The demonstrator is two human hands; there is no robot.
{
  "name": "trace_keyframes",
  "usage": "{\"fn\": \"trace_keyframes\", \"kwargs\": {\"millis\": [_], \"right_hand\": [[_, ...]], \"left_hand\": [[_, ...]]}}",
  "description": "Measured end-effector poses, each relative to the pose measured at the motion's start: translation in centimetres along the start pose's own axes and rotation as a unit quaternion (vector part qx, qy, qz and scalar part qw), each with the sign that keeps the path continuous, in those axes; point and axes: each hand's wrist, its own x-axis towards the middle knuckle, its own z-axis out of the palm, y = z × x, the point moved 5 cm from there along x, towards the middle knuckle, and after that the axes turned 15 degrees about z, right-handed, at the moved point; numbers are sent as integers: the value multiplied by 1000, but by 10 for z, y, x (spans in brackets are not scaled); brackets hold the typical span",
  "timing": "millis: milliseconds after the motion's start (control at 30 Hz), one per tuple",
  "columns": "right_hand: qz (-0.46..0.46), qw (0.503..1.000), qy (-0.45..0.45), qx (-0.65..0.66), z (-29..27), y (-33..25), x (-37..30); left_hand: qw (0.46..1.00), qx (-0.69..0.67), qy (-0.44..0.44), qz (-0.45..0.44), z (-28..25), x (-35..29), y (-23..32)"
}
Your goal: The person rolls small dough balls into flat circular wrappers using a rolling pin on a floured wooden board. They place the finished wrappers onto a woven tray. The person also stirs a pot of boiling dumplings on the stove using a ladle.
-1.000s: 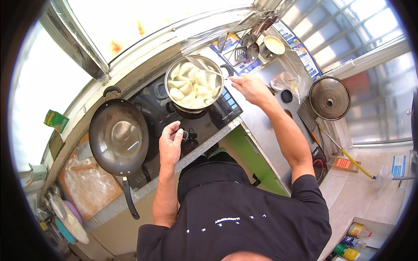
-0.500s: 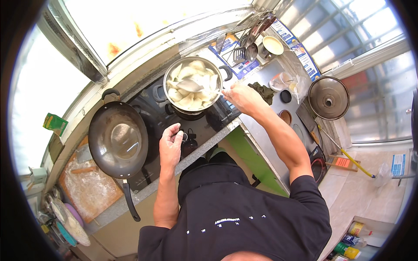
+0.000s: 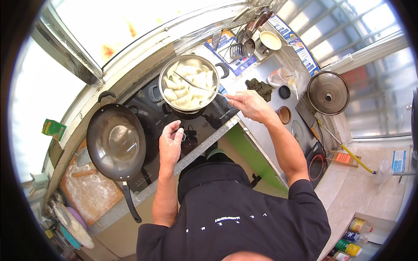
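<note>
We note, left to right. A floured board (image 3: 89,191) sits at 8 o'clock, likely kept near the stove for shaping. The wok (image 3: 115,141) at 9 o'clock holds only a shallow film of liquid, its handle pointing toward us for easy reach. Our left hand (image 3: 170,145) rests on the stove knob (image 3: 186,135), fingers pinched around it, presumably to set the flame. The pot (image 3: 189,82) at 12 o'clock is full of pale dumplings in water. Our right hand (image 3: 248,104) grips the spoon (image 3: 198,85), its end down among the dumplings. A pot lid (image 3: 328,92) lies set aside at 2 o'clock.
</note>
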Motion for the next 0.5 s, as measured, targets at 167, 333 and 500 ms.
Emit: {"fn": "trace_keyframes", "kwargs": {"millis": [167,333,500], "right_hand": [[107,982,-58,143,10,10,0],[126,974,-72,175,22,14,1],[141,973,-91,161,30,10,0]], "left_hand": [[1000,-5,5,2,-1,-1,2],[1000,-5,12,3,-4,-1,8],[1000,-6,17,1,-6,-3,8]]}}
